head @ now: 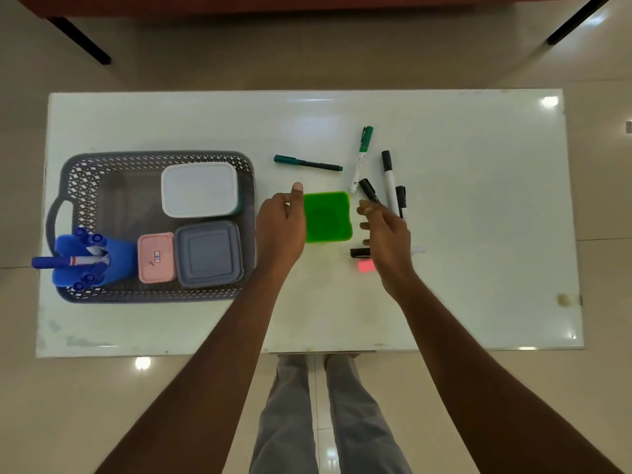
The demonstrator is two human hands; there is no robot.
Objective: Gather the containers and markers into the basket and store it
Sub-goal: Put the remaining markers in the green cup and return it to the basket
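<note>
Both hands, left hand [281, 224] and right hand [386, 230], are closing, fingers spread and empty, around the square green plastic container [327, 216] at frame centre. Next, I judge, it is needing a two-sided grip and a lift left into the grey perforated plastic basket [82, 172].

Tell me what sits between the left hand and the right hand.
In the head view, the green container sits on the white table between the left hand and right hand, with a hand at each side.
</note>
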